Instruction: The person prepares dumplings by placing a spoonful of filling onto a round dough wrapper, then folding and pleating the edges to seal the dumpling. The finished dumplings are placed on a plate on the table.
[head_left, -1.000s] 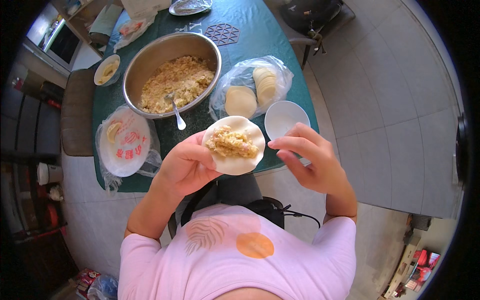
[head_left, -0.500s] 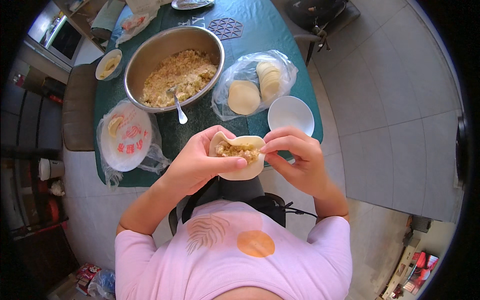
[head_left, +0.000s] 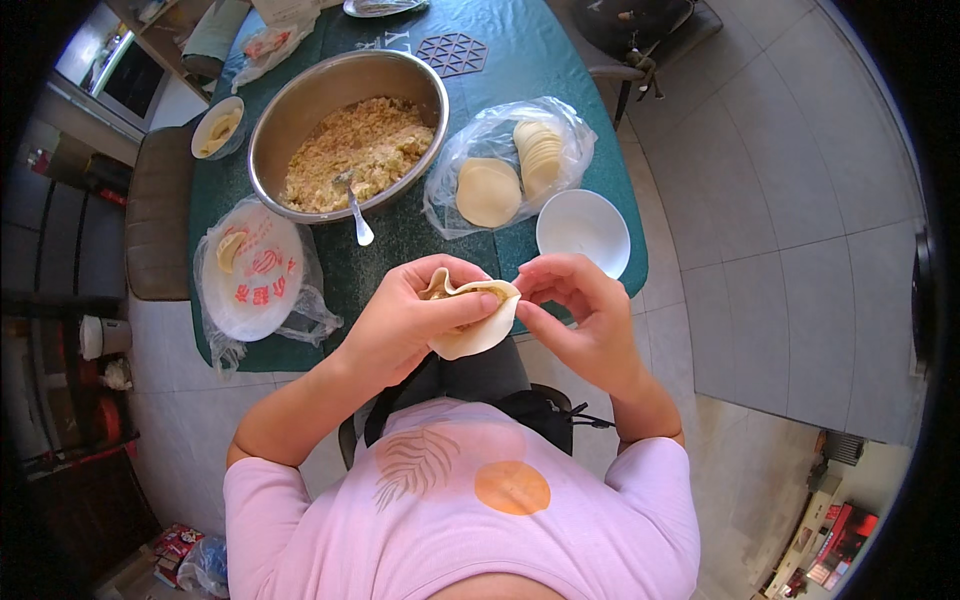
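A round, pale dumpling wrapper (head_left: pixel 474 338) with minced filling (head_left: pixel 437 289) is in my left hand (head_left: pixel 405 318), half folded. The left thumb lies across the filling, and the fingers support the wrapper from behind. The folded edge hides part of the filling. At the wrapper's right edge is my right hand (head_left: pixel 585 318), its thumb and forefinger tips apart. Whether a fingertip touches the dough I cannot tell. Beyond my hands, a clear plastic bag (head_left: pixel 446 165) holds a stack of round wrappers (head_left: pixel 541 160) and a loose wrapper (head_left: pixel 488 193).
A large steel bowl (head_left: pixel 262 150) of filling, with a spoon (head_left: pixel 360 222), stands on the green-covered table (head_left: pixel 400 245). Right of the bag is a white bowl (head_left: pixel 583 235). One dumpling (head_left: pixel 231 251) lies on a plastic-covered plate (head_left: pixel 250 322) at left; a small bowl (head_left: pixel 217 128) stands behind.
The wrapper's right side has been folded up and inward over part of the filling. My right thumb and forefinger have moved apart from their pinch on its edge.
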